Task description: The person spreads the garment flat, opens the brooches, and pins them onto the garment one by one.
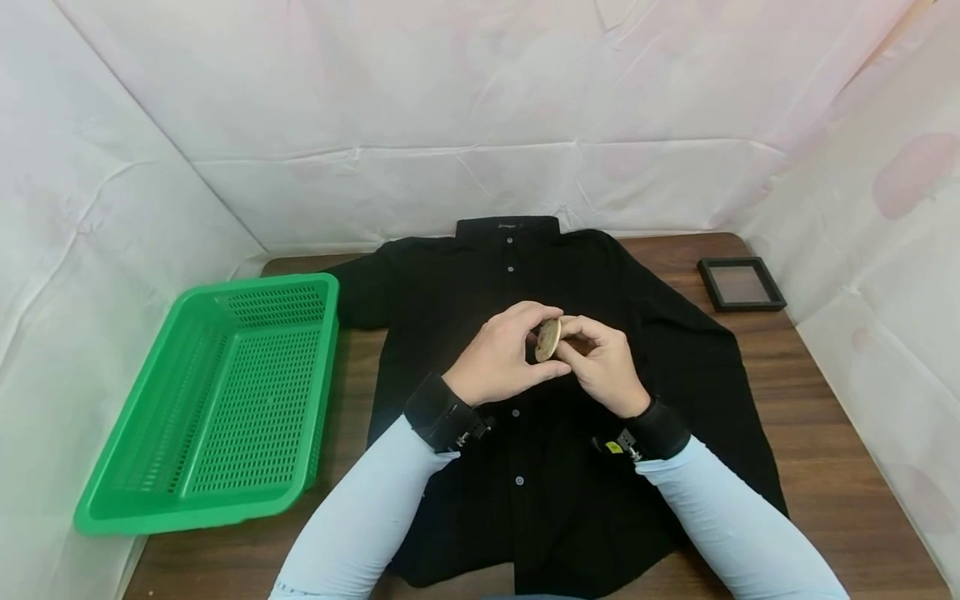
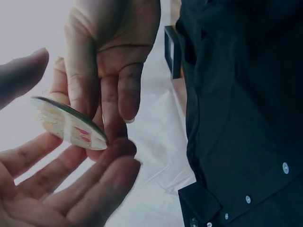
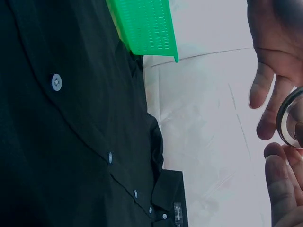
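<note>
A thin round badge point(image 1: 548, 339) is held up on edge over the chest of a black short-sleeved shirt point(image 1: 450, 333), which lies buttoned on the table. My right hand point(image 1: 606, 367) pinches the badge from behind at its right side. Around its left side is my left hand point(image 1: 498, 354), fingertips at the badge and thumb spread away from it. In the left wrist view, the badge point(image 2: 71, 125) shows a pale, shiny face with a pink mark. The right wrist view catches its rounded rim point(image 3: 283, 118) at the frame's edge.
To the left stands a green plastic basket point(image 1: 324, 367) with slotted sides, beside the shirt's sleeve. A small black square frame point(image 1: 718, 293) lies at the back right of the wooden table point(image 1: 832, 467). White sheeting point(image 1: 465, 92) encloses the back and sides.
</note>
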A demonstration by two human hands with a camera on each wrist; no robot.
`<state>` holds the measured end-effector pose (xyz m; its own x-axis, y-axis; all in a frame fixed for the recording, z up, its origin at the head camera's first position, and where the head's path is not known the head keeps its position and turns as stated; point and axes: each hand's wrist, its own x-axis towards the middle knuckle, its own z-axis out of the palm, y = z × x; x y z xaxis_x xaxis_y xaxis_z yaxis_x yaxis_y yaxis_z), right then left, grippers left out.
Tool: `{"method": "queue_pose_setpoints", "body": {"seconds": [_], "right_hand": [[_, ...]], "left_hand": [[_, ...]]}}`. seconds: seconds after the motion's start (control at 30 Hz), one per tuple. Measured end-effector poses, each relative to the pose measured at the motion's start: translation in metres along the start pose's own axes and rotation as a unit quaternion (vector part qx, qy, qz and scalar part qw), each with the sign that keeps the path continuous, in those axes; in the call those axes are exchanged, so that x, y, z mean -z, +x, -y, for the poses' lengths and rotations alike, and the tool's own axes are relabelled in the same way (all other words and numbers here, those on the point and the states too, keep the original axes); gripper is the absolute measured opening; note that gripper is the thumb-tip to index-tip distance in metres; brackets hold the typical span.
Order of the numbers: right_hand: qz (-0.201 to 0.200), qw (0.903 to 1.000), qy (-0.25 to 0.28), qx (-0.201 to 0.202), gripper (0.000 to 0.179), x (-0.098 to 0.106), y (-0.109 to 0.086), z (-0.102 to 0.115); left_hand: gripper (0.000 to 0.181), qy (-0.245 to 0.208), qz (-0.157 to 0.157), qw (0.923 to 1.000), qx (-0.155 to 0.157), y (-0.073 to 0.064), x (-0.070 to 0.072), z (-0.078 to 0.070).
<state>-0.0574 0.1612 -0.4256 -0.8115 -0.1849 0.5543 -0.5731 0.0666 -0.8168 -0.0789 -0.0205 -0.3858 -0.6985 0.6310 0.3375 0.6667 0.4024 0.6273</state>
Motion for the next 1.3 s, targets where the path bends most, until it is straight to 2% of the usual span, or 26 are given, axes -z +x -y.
{"method": "queue_pose_setpoints", "body": {"seconds": [0.13,0.33,0.47,0.6,0.73,0.83,0.93,1.07,1.3], "right_hand": [[-0.011,0.9999,0.004,0.000,0.014,0.000,-0.002,0.000],[-0.004,1.0000,0.005,-0.007,0.013,0.002,-0.001,-0.001],[-0.007,0.9979,-0.032,-0.056,0.010,0.005,0.000,-0.010],[-0.019,0.9879,-0.084,-0.129,0.011,0.011,0.005,-0.035],[-0.042,0.9691,-0.152,-0.190,0.017,0.012,0.021,-0.056],[-0.060,0.9495,-0.204,-0.230,0.021,0.011,0.037,-0.070],[-0.064,0.9282,-0.253,-0.265,0.025,0.011,0.054,-0.080],[-0.067,0.8973,-0.296,-0.321,0.028,0.013,0.071,-0.091],[-0.073,0.8372,-0.344,-0.418,0.034,0.013,0.089,-0.106]], "left_hand": [[0.055,-0.029,0.024,0.9992,-0.015,0.002,0.002,0.002],[0.054,-0.069,0.050,0.9964,-0.003,0.006,0.006,0.007],[0.053,-0.065,0.056,0.9963,0.001,0.010,0.011,0.014],[0.053,-0.062,0.062,0.9960,0.019,0.020,0.021,0.028],[0.056,-0.077,0.073,0.9930,0.052,0.033,0.036,0.046],[0.058,-0.084,0.075,0.9905,0.079,0.043,0.046,0.062],[0.059,-0.073,0.074,0.9893,0.102,0.054,0.052,0.076],[0.061,-0.044,0.080,0.9878,0.126,0.069,0.052,0.090],[0.060,-0.011,0.096,0.9839,0.151,0.093,0.040,0.114]]}}
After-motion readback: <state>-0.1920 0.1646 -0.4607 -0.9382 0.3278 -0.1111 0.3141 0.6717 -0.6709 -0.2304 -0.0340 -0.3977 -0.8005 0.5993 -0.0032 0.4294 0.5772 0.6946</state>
